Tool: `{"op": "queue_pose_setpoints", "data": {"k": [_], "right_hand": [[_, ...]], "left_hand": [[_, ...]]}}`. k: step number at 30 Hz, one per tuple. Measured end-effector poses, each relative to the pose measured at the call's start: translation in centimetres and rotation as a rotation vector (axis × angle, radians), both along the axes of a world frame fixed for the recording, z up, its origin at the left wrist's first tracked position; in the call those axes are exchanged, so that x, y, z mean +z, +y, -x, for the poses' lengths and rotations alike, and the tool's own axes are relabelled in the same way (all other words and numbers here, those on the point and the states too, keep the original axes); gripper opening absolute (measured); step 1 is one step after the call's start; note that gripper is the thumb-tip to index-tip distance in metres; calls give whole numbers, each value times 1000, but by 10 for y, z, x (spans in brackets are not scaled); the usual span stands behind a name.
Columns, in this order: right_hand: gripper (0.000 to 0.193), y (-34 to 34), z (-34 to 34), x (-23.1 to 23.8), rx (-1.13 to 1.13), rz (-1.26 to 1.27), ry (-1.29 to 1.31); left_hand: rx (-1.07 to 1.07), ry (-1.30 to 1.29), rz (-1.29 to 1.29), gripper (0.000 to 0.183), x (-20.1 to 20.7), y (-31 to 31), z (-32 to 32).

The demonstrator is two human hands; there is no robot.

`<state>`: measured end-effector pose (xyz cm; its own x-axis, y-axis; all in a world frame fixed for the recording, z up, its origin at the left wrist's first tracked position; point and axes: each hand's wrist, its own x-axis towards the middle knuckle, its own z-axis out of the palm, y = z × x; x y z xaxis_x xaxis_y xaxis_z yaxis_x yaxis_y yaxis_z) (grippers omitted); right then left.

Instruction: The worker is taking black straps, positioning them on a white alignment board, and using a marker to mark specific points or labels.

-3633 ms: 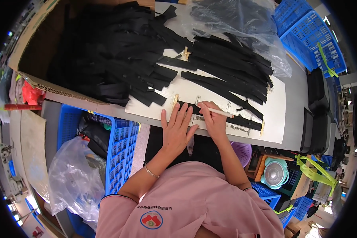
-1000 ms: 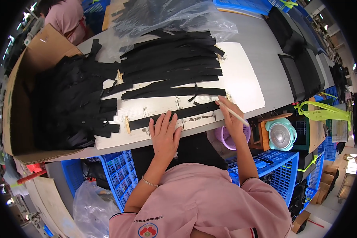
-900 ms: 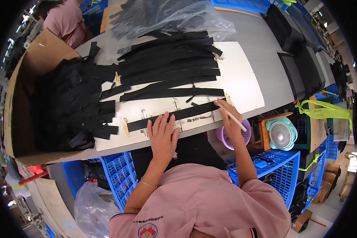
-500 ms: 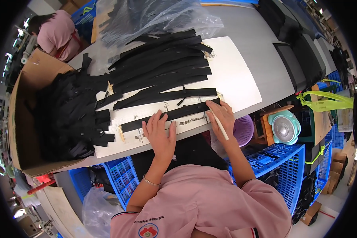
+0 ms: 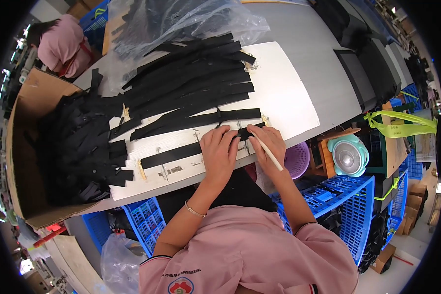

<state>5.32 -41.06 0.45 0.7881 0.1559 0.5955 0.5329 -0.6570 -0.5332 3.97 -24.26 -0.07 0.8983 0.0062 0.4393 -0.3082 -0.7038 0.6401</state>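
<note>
A long black fabric strip lies along the near side of a white board. My left hand rests on this strip, its fingertips pressing near the strip's right part and its thumb apart from them. Just to its right, my right hand grips a slim white pen-like stick that slants back over the hand. That hand's fingertips touch the strip's right end, partly covering it. Farther back on the board, many more black strips lie side by side in a loose layer.
A cardboard box full of black strips stands at the left. Clear plastic sheeting covers the far side. Black padded pieces sit at the back right. Below the table edge are a purple basket, a teal fan and blue crates.
My left hand has slid right along the strip, close to my right hand, and its fingers have drawn together. My right hand stays near the strip's right end with the stick.
</note>
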Motion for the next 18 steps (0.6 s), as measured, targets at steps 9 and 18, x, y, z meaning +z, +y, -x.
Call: {"op": "queue_pose_setpoints", "data": {"k": [9, 18], "right_hand": [[11, 6, -23, 6, 84, -361, 320], [17, 6, -36, -15, 169, -348, 395]], "left_hand": [[25, -1, -25, 17, 0, -2, -1], [44, -15, -45, 18, -1, -4, -2]]}}
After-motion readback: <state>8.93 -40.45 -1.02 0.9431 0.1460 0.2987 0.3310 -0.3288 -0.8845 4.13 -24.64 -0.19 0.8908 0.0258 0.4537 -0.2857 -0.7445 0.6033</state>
